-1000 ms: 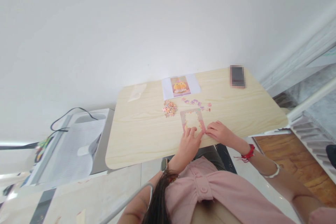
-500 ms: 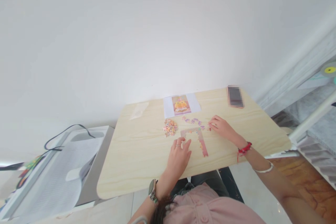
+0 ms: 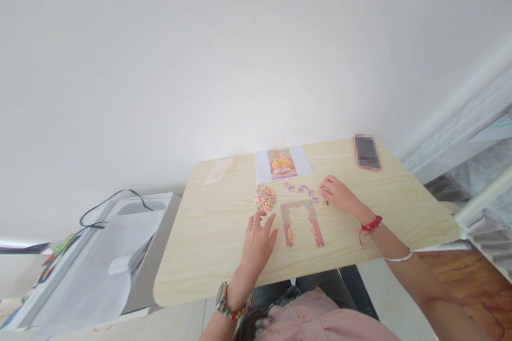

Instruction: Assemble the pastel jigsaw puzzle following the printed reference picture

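On the light wooden counter [image 3: 208,256], a partly joined puzzle frame [image 3: 302,222] lies centrally; a loose-piece pile [image 3: 264,197] sits left of it, a printed reference sheet [image 3: 283,164] at the far edge, and what looks like a phone [image 3: 367,152] in the far right corner.

phone [image 3: 367,152] at far table corner blurred out, screen unreadable. loose puzzle pieces [image 3: 264,197] in heap too small to tell apart. right hand [image 3: 338,195] covers end of piece row [image 3: 302,191]; whether fingers pinch one cannot tell. reference picture [image 3: 282,164] detail too small. person's torso, right forearm cut off by bottom edge.
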`<state>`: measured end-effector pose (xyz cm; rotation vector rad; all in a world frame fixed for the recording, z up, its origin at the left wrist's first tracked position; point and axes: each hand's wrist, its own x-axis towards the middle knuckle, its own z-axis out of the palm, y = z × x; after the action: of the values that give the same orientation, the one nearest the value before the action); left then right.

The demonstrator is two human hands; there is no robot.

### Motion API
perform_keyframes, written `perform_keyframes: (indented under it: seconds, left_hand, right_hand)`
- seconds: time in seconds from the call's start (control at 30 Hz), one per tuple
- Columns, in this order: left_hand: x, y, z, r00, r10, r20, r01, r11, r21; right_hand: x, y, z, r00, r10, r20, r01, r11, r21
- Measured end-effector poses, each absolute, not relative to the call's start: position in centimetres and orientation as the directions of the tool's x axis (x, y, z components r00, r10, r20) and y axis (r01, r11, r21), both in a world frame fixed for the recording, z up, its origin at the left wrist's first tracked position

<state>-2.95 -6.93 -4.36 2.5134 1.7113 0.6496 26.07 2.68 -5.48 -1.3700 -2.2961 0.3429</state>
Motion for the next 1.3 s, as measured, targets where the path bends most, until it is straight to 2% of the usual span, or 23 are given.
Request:
perform_keyframes:
  seconds: [0.1,0.27,0.57,0.73,0.97,1.1,1.3]
  left_hand:
    - [-3.0,-6.8,-4.4,0.306,0.888,0.343,0.883,-0.4,0.247]
    - [-3.0,-6.7,-4.7,0.31,0.866,0.392,0.876,-0.42,0.237]
    - [-3.1,-6.4,-5.6,0.332,0.837,0.435,0.863,-0.456,0.219]
    - [-3.4,-6.4,-5.7,0.311,0.839,0.447,0.864,-0.445,0.235]
    - [-3.7,-6.7,-5.5,0.323,0.852,0.413,0.871,-0.438,0.222]
    - [-3.6,-7.0,-5.1,0.32,0.858,0.401,0.874,-0.431,0.224]
    - [-3.6,-7.4,-4.9,0.31,0.861,0.404,0.878,-0.422,0.225]
  right_hand:
    - [24.9,3.6,-4.5,-0.436,0.86,0.266,0.758,0.51,-0.408]
    - [24.3,4.6,-3.3,-0.487,0.848,0.209,0.762,0.53,-0.373]
    - [26.0,2.6,-2.9,-0.523,0.85,0.072,0.744,0.496,-0.449]
    - [26.9,0.7,-3.6,-0.489,0.872,0.029,0.757,0.44,-0.483]
    - [27.1,-1.2,-5.3,-0.425,0.904,0.043,0.762,0.383,-0.522]
    - [27.1,-1.6,-4.9,-0.399,0.916,0.026,0.785,0.356,-0.507]
    - [27.2,-0.8,-4.0,-0.502,0.864,0.023,0.753,0.45,-0.48]
